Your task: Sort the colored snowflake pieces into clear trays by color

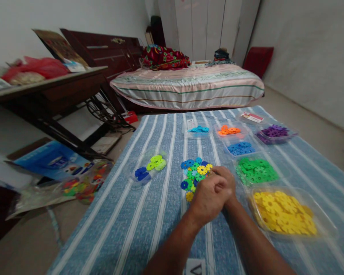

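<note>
A mixed pile of flower-shaped plastic discs (195,172) in blue, green, teal and yellow lies mid-table. My left hand (208,198) is closed at the pile's near right edge, its curled fingers mostly turned away from view. Right against it, my right hand (227,182) is closed too, and the two hands overlap. Whatever they hold is hidden by the fingers. Beside my right hand stands a clear tub of green discs (257,170). Nearer to me on that side is a larger tub of yellow discs (285,213).
Further tubs hold blue discs (240,148), orange discs (228,130), light-blue discs (199,129) and purple discs (273,131). To the left, a clear tray holds lime discs (156,162) and dark-blue discs (141,173). A striped cloth (109,229) covers the table; beyond stands a bed (189,86).
</note>
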### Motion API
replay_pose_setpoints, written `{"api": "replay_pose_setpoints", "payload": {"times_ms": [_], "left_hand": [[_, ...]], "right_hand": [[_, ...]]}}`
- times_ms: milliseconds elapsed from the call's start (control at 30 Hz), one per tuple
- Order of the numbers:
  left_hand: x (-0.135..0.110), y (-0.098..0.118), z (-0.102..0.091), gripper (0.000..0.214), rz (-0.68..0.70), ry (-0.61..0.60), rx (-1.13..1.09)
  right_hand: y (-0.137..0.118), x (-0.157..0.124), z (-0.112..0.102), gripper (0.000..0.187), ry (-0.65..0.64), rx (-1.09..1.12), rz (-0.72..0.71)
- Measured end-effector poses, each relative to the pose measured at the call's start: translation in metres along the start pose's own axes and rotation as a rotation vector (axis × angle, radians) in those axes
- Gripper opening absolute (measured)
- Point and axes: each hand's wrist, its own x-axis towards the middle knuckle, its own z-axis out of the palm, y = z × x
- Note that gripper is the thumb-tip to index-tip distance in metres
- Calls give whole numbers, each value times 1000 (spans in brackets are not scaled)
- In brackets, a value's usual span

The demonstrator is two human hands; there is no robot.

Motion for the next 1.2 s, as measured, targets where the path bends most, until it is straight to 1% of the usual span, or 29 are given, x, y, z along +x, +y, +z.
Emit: {"api": "replay_pose_setpoints", "payload": {"times_ms": [67, 167, 233, 267, 333, 400, 533, 733, 833, 900, 967, 1033, 1100, 1167, 1200], "left_hand": [[2, -18, -21, 8, -37, 102, 176], [2, -46, -60, 7, -95, 242, 458], [1, -59, -79, 5, -136, 274, 600], [0, -64, -85, 7, -157, 277, 640], [-1, -69, -92, 14, -189, 268, 684], [-2, -70, -92, 17, -196, 241, 712], [-1, -67, -89, 14, -176, 187, 753], [0, -71, -90, 12, -155, 211, 701], [-2, -74, -89, 10, -165, 238, 618], [-4, -75, -89, 9, -165, 232, 516], [-6, -72, -91, 13, -151, 218, 423], [-7, -66, -99, 16, -127, 239, 385], [-7, -56, -116, 18, -107, 291, 420], [-5, -44, -141, 20, -97, 344, 544], [-4, -39, -154, 21, -96, 388, 645]], "right_hand": [[-3, 2, 0, 22, -12, -2, 17], [-5, 4, 0, 24, -26, -11, 44], [-5, 5, 0, 24, -37, -11, 48], [-5, 5, -1, 24, -39, -10, 48], [-5, 5, -1, 24, -38, -9, 50], [-5, 5, -1, 25, -35, -6, 49], [-5, 4, -2, 26, -30, -7, 41], [-6, 5, -2, 29, -32, -14, 45], [-7, 4, -3, 29, -36, -10, 47], [-7, 4, -3, 30, -37, -10, 51], [-7, 3, -3, 31, -42, -9, 59], [-6, 2, -3, 32, -50, -11, 67], [-5, 1, -3, 32, -55, -8, 66], [-4, 1, -2, 32, -53, -5, 62], [-3, 1, -2, 32, -51, -5, 57]]}}
